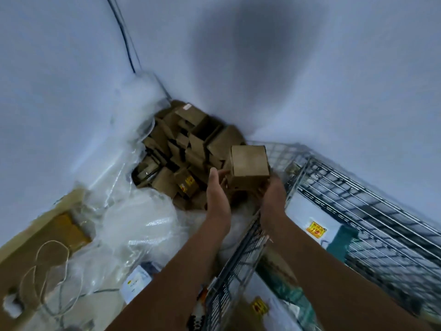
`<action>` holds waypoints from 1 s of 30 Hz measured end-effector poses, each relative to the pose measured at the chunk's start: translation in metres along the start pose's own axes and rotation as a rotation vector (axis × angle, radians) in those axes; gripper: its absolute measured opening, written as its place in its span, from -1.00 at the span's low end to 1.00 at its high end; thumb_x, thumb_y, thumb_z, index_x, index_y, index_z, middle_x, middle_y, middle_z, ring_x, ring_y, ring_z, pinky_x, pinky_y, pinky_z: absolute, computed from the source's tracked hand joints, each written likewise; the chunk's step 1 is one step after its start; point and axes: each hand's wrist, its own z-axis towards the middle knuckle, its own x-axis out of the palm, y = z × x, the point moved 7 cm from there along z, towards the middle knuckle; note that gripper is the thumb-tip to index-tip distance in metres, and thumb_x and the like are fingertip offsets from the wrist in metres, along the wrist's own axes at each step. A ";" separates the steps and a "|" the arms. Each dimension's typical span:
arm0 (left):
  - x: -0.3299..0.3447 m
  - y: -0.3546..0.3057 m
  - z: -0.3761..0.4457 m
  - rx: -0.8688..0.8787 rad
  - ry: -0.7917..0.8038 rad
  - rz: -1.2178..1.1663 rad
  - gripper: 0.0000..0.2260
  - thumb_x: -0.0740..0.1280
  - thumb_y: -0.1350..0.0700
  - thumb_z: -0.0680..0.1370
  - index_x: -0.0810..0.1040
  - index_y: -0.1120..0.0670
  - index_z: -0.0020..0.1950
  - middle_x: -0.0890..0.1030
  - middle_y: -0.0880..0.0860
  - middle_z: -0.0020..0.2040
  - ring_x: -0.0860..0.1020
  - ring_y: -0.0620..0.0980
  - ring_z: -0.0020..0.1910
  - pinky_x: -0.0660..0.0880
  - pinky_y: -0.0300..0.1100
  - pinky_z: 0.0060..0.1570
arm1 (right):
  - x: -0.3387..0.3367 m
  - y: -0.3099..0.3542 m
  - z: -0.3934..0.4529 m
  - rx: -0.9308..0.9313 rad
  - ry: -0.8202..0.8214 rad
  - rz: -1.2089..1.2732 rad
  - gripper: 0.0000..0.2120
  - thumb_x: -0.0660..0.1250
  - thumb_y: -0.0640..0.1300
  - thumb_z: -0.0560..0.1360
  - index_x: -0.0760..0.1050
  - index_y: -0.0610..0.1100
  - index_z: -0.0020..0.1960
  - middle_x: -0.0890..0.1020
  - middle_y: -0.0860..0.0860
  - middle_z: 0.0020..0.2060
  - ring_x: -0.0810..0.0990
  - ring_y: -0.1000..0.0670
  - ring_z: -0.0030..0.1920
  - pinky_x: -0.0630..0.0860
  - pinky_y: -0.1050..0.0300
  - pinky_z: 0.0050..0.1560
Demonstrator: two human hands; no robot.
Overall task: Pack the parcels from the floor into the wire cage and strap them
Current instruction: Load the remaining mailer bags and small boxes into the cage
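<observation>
Right hand [272, 187] holds a cardboard box [249, 163] beside the wire cage [334, 187]

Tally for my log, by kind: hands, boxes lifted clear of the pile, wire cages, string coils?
hands: 2 (left hand, right hand)
held box: 1
wire cage: 1
string coil: 1
total: 5
The floor pile is too jumbled to count.

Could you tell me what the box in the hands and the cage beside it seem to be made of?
The box looks like plain brown cardboard: matte, with folded edges. The cage looks like bare metal wire: a thin silvery grid with a slight shine.
</observation>
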 end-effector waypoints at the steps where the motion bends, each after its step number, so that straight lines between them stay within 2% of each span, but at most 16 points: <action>1: 0.015 0.005 -0.012 -0.005 0.022 0.010 -0.51 0.03 -0.24 0.72 0.62 0.03 0.23 0.76 0.00 0.05 0.71 -0.07 0.06 0.63 -0.22 -0.05 | -0.019 0.007 -0.002 -0.007 -0.014 0.039 -0.61 0.24 0.22 0.54 0.70 0.02 0.12 0.74 0.01 0.05 0.69 -0.04 0.11 0.62 -0.09 0.18; 3: 0.045 0.014 -0.036 -0.021 0.064 0.016 -0.50 0.05 -0.24 0.71 0.64 0.05 0.27 0.74 0.06 0.13 0.69 0.02 0.15 0.60 -0.10 0.09 | -0.059 0.016 -0.006 0.005 -0.034 0.142 -0.73 0.28 0.04 0.59 0.73 -0.02 -0.01 0.76 0.04 -0.10 0.71 0.02 -0.07 0.66 0.13 -0.12; 4: 0.060 0.019 -0.047 -0.024 0.078 0.008 -0.51 0.05 -0.22 0.72 0.63 0.05 0.29 0.73 0.06 0.16 0.68 0.03 0.16 0.60 -0.12 0.08 | -0.078 0.021 -0.007 0.014 -0.041 0.171 -0.76 0.27 -0.08 0.60 0.73 -0.03 -0.04 0.75 0.06 -0.18 0.69 0.05 -0.13 0.62 0.20 -0.21; 5: 0.070 0.023 -0.055 -0.018 0.093 -0.005 -0.52 0.04 -0.19 0.73 0.62 0.06 0.33 0.72 0.06 0.19 0.67 0.01 0.18 0.60 -0.16 0.05 | -0.094 0.023 -0.008 0.034 -0.041 0.175 -0.75 0.25 -0.17 0.60 0.71 -0.04 -0.01 0.74 0.08 -0.19 0.67 0.07 -0.12 0.60 0.22 -0.19; 7: 0.097 0.030 -0.072 0.014 0.150 0.004 -0.52 0.00 -0.14 0.75 0.56 0.07 0.41 0.70 0.06 0.25 0.66 0.00 0.22 0.60 -0.22 0.03 | -0.130 0.029 -0.009 0.047 -0.032 0.196 -0.68 0.19 -0.29 0.59 0.68 -0.08 0.14 0.73 0.01 -0.04 0.66 0.03 0.07 0.59 0.13 0.02; 9: 0.122 0.036 -0.090 0.057 0.202 0.047 -0.53 -0.01 -0.13 0.76 0.54 0.05 0.45 0.67 0.05 0.30 0.63 0.01 0.28 0.58 -0.17 0.11 | -0.162 0.038 -0.011 0.044 -0.023 0.220 -0.58 0.13 -0.39 0.57 0.61 -0.12 0.26 0.68 -0.09 0.11 0.61 -0.08 0.19 0.57 0.00 0.22; 10: 0.132 0.038 -0.097 0.079 0.222 0.071 -0.54 -0.01 -0.12 0.76 0.53 0.04 0.46 0.66 0.06 0.31 0.62 0.04 0.30 0.58 -0.13 0.15 | -0.173 0.042 -0.011 0.037 -0.016 0.234 -0.54 0.10 -0.43 0.54 0.60 -0.10 0.25 0.67 -0.10 0.13 0.61 -0.10 0.18 0.56 -0.03 0.24; 12: 0.156 0.043 -0.112 0.115 0.245 0.132 -0.58 0.03 -0.10 0.75 0.54 0.03 0.43 0.65 0.11 0.30 0.60 0.12 0.30 0.57 -0.01 0.21 | -0.200 0.049 -0.015 0.012 -0.009 0.290 -0.50 0.05 -0.47 0.48 0.62 -0.07 0.14 0.70 -0.06 0.04 0.64 -0.06 0.08 0.59 0.01 0.13; 15: 0.182 0.057 -0.126 0.072 0.262 0.152 -0.54 0.04 -0.14 0.74 0.55 0.09 0.40 0.68 0.19 0.22 0.65 0.15 0.21 0.63 0.01 0.12 | -0.237 0.056 -0.017 -0.009 0.001 0.446 -0.59 0.06 -0.39 0.44 0.68 -0.17 -0.09 0.74 -0.08 -0.06 0.68 -0.04 -0.07 0.58 0.05 -0.04; 18: 0.203 0.077 -0.135 0.025 0.279 0.207 -0.51 0.04 -0.16 0.73 0.47 0.15 0.45 0.59 0.27 0.31 0.57 0.25 0.31 0.54 0.19 0.32 | -0.272 0.056 -0.018 -0.070 -0.008 0.426 -0.67 0.17 -0.14 0.57 0.69 -0.10 -0.18 0.74 -0.08 -0.04 0.69 -0.06 -0.05 0.54 0.02 -0.02; 20: 0.213 0.095 -0.143 0.008 0.295 0.246 -0.51 0.05 -0.15 0.74 0.44 0.16 0.48 0.56 0.28 0.36 0.54 0.26 0.35 0.48 0.26 0.38 | -0.284 0.054 -0.022 -0.098 0.007 0.332 -0.64 0.16 0.04 0.65 0.70 -0.03 -0.07 0.74 -0.06 -0.06 0.71 -0.05 -0.09 0.59 0.02 -0.12; 22: 0.220 0.117 -0.151 -0.013 0.313 0.265 -0.53 0.04 -0.12 0.75 0.43 0.17 0.47 0.56 0.32 0.33 0.56 0.31 0.31 0.51 0.29 0.32 | -0.296 0.046 -0.024 -0.099 0.000 0.277 -0.63 0.16 0.13 0.65 0.67 -0.03 0.13 0.74 -0.12 0.02 0.73 -0.13 -0.02 0.64 0.02 -0.19; 24: 0.222 0.136 -0.158 -0.017 0.334 0.273 -0.58 0.02 -0.09 0.76 0.40 0.07 0.52 0.59 0.26 0.32 0.58 0.27 0.27 0.56 0.25 0.25 | -0.307 0.035 -0.024 -0.089 -0.031 0.226 -0.59 0.23 0.16 0.58 0.60 -0.04 0.28 0.71 -0.17 0.11 0.69 -0.22 0.08 0.66 -0.05 -0.12; 27: 0.219 0.159 -0.170 -0.019 0.406 0.302 -0.59 0.07 -0.07 0.75 0.33 -0.04 0.60 0.57 0.13 0.38 0.59 0.16 0.30 0.56 0.20 0.28 | -0.317 0.018 -0.024 -0.084 -0.061 0.062 -0.46 0.26 0.16 0.47 0.49 0.04 0.42 0.64 -0.09 0.19 0.64 -0.13 0.14 0.62 -0.05 0.00; 30: 0.210 0.173 -0.170 -0.003 0.453 0.412 -0.54 0.20 -0.21 0.62 0.26 -0.29 0.53 0.51 -0.14 0.40 0.58 -0.14 0.28 0.55 -0.12 0.24 | -0.313 0.000 -0.020 -0.110 -0.002 -0.103 -0.44 0.23 0.20 0.52 0.35 0.11 0.50 0.60 0.06 0.22 0.62 0.02 0.13 0.59 0.04 0.03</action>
